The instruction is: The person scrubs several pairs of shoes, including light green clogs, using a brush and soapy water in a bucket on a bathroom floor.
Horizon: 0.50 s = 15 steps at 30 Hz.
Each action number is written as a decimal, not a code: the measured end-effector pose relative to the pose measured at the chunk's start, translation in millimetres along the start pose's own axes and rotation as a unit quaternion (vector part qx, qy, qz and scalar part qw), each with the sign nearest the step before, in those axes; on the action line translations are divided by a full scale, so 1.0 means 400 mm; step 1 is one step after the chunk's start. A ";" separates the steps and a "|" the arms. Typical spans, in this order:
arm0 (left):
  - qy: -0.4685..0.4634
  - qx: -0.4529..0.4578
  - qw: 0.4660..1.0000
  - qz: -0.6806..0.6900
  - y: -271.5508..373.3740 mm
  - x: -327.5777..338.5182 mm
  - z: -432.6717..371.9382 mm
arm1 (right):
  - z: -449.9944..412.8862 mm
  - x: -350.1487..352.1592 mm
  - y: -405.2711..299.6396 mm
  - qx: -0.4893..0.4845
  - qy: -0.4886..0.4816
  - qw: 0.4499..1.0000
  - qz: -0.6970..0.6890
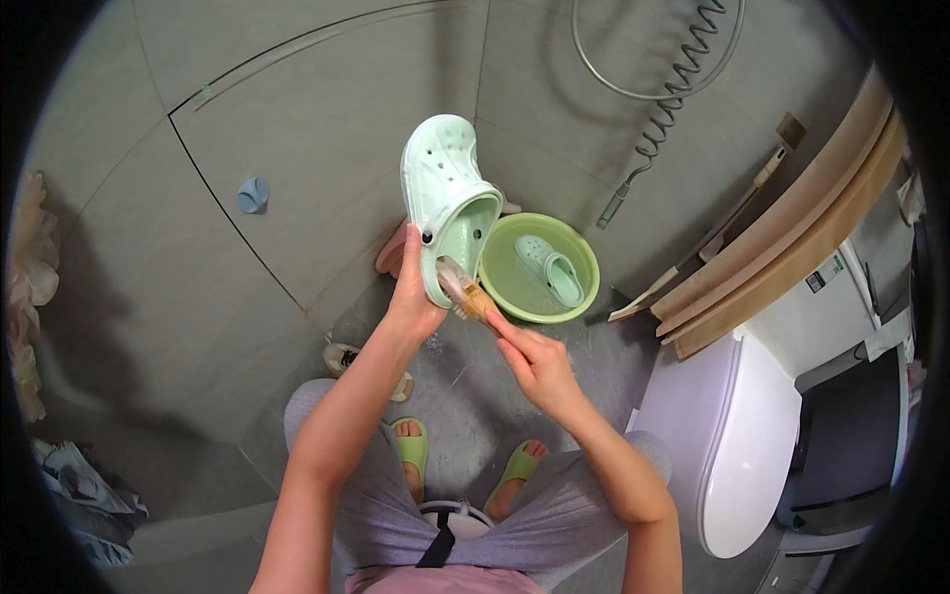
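A pale mint foam clog (444,167) is held up before me, its toe pointing away and its opening facing me. My left hand (415,301) grips it at the heel, with the thumb along its outer side. In my right hand (538,364) is a wooden-handled scrub brush (469,291). The brush head lies against the clog's heel end, and its pale bristles are partly hidden. Beyond my hands, a second mint clog (549,269) rests in a green plastic basin (592,297) that appears to hold cloudy water.
At the right stand a white toilet (749,445), tan curved panels (787,230) and a long-handled tool (698,245). A coiled hose (672,96) hangs on the tiled wall. A beige shoe (341,358) lies on the grey floor (467,401) near my left foot.
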<state>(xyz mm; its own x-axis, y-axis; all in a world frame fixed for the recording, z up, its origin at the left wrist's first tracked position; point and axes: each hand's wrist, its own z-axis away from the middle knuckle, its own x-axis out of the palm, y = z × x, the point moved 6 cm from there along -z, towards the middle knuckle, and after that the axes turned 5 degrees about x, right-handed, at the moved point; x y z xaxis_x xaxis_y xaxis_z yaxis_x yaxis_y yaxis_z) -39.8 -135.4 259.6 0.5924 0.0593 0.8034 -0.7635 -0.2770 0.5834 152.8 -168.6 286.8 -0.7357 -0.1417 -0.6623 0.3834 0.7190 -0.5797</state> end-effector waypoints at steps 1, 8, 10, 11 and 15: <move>0.000 -0.001 1.000 -0.001 -0.003 -0.005 0.000 | 0.005 0.008 -0.002 0.008 0.006 0.994 -0.112; 0.056 0.018 0.998 0.016 -0.019 0.003 0.001 | -0.006 0.026 0.013 0.004 0.019 0.999 0.029; 0.043 -0.027 0.996 0.069 -0.007 -0.007 -0.003 | 0.008 0.029 -0.002 0.001 0.020 0.998 -0.060; 0.044 -0.027 0.996 0.068 -0.006 -0.010 -0.003 | 0.004 0.015 -0.002 0.000 0.019 0.998 -0.062; 0.044 -0.001 0.999 0.017 -0.024 0.017 0.007 | -0.032 -0.020 -0.001 -0.045 0.033 0.980 0.192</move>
<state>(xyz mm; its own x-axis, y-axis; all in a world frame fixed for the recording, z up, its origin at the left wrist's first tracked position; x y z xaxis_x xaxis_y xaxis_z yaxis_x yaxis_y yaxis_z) -27.9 -135.0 259.2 0.5407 0.1338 0.8305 -0.7838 -0.2781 0.5552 151.5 -159.2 298.6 -0.5819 0.1934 -0.7900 0.5905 0.7684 -0.2468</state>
